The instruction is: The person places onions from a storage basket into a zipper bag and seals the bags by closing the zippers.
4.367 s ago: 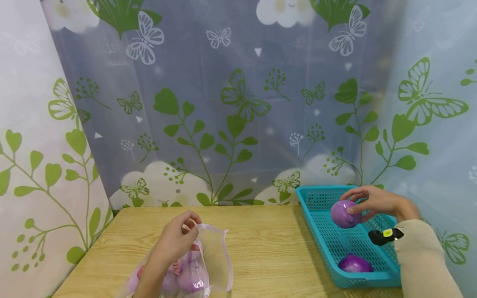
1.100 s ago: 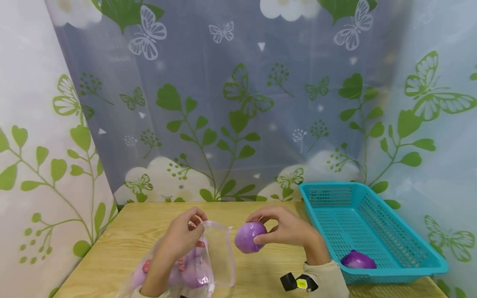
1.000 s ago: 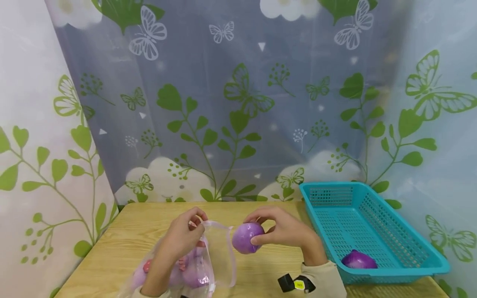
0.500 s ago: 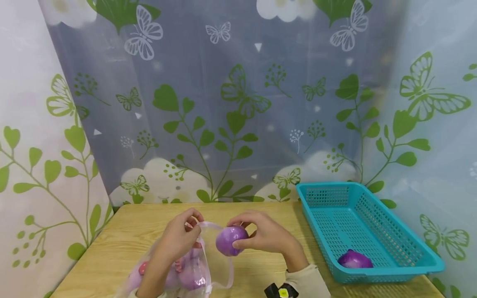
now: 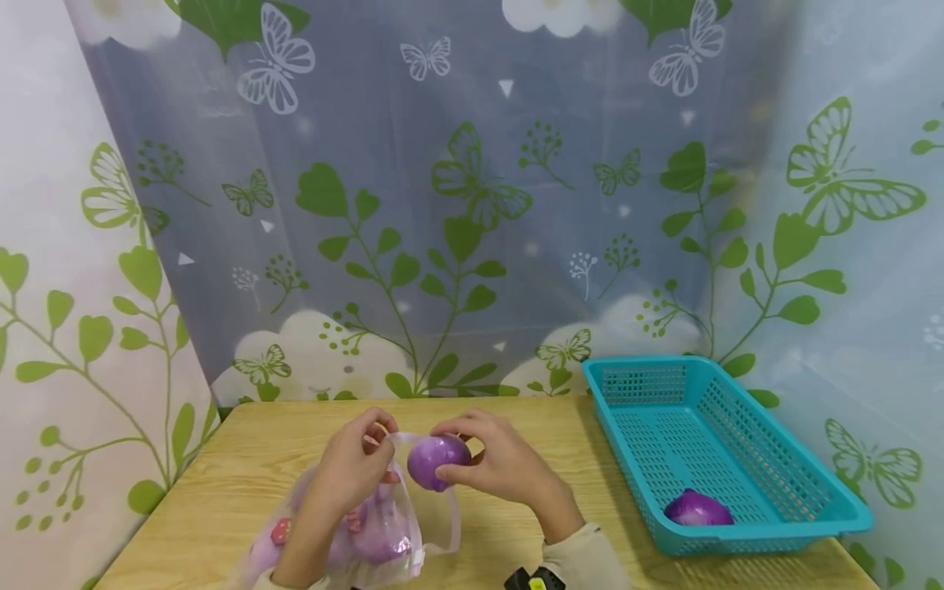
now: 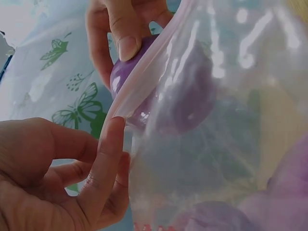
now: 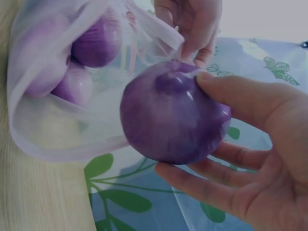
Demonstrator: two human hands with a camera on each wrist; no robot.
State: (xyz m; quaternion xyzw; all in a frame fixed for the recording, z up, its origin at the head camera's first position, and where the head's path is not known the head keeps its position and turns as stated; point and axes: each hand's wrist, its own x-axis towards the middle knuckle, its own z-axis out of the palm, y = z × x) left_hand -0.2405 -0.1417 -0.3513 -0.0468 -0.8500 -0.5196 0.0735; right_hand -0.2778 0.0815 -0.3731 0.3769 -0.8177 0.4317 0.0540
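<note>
My left hand (image 5: 354, 463) pinches the pink rim of a clear plastic bag (image 5: 401, 565), holding its mouth apart. Several purple onions show inside the bag, one of them an onion (image 7: 98, 41) near the mouth in the right wrist view. Between thumb and fingers, my right hand (image 5: 501, 463) grips a shiny purple onion (image 5: 437, 461) right at the bag's mouth. Through the film, the left wrist view shows part of this held onion (image 6: 185, 98) behind the rim. Another dark purple onion (image 5: 698, 508) lies in the near end of the turquoise basket (image 5: 730, 537).
The basket stands on the right of the wooden table (image 5: 516, 418). A patterned curtain (image 5: 354, 164) with leaves and butterflies hangs behind the table and along both sides. A black wrist camera (image 5: 534, 578) sits at the right sleeve.
My right hand has carried the onion from over the basket leftward to the bag's mouth. The left hand stays at the bag rim. The other onion remains in the basket.
</note>
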